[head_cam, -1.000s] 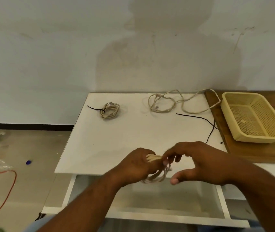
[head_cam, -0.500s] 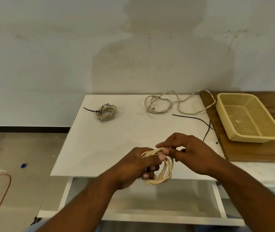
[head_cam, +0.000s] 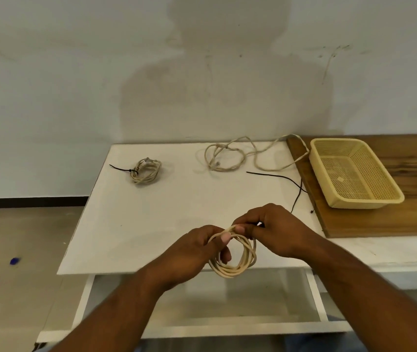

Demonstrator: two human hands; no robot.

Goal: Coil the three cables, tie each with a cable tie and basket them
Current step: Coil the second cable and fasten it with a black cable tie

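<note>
Both hands meet over the worktop's (head_cam: 151, 219) front edge, holding 1 coil (head_cam: 237, 260) of beige cable. The left hand (head_cam: 197, 252) is closed on the coil's left side, thumb pressed over the top strands and fingers curled through the loop. The right hand (head_cam: 276, 229) is closed on the coil's top right, fingertips pinching the strands just beside the left thumb; something dark shows between its fingers, too small to tell what. The coil hangs below the hands, its lower half past the front edge, over the white frame (head_cam: 227, 323) beneath.

Near the back left corner lies a tied coil (head_cam: 146, 171), a black tie (head_cam: 122, 169) cinched on its left side with the tail pointing left. At the back edge, right of centre, a loose cable (head_cam: 227, 158) sprawls in open loops, 1 end reaching onto the wooden board (head_cam: 380, 219) at the right. A loose black tie (head_cam: 278, 177) lies just in front of it, near the right edge, with another thin black strand (head_cam: 296, 199) crossing it toward the front.

The basket (head_cam: 390, 191) sits on the board, holding only a small pale scrap.
</note>
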